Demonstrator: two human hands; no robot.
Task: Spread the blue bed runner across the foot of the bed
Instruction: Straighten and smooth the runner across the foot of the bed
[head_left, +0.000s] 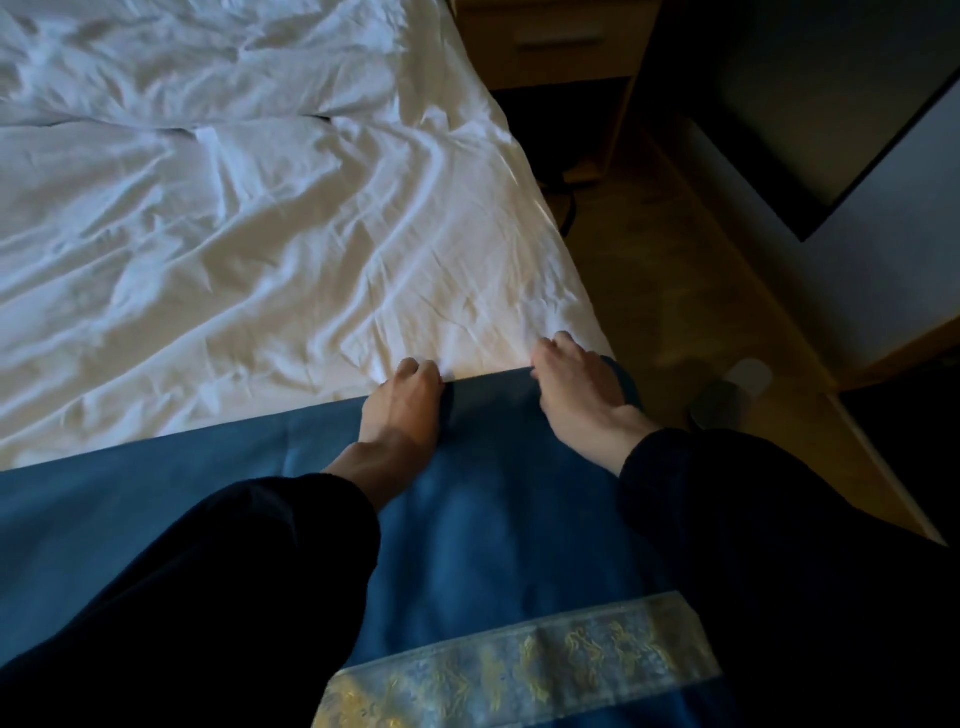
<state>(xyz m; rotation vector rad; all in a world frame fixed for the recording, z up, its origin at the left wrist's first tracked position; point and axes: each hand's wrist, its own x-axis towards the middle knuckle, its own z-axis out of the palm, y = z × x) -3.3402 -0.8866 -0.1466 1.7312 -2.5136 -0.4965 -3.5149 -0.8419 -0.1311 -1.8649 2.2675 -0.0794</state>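
Progress looks well advanced from where I sit. The blue bed runner (467, 519) lies across the near part of the bed (550, 260), which I take to be the foot. Its far hem draws a fairly straight line against the white duvet (208, 234), from the left border of the view to the right-hand corner. The pale patterned band (519, 670) shows nearest to me, between the two dark sleeves (182, 597).

What I judge is left is small: squaring the right end, where the cloth turns over the bed's side toward the floor (675, 291), and smoothing the hem. How the runner sits at the left end I cannot tell, since that lies outside the view.

Both hands are at the far hem, near each other. The left hand (402, 400) has its fingers curled down and bunched together right on the hem, knuckles up. The tips are hidden, but I read it as pinching the cloth. The right hand (576, 384) is at the corner, fingers likewise bent and close together over the hem, gripping it as far as I can make out.
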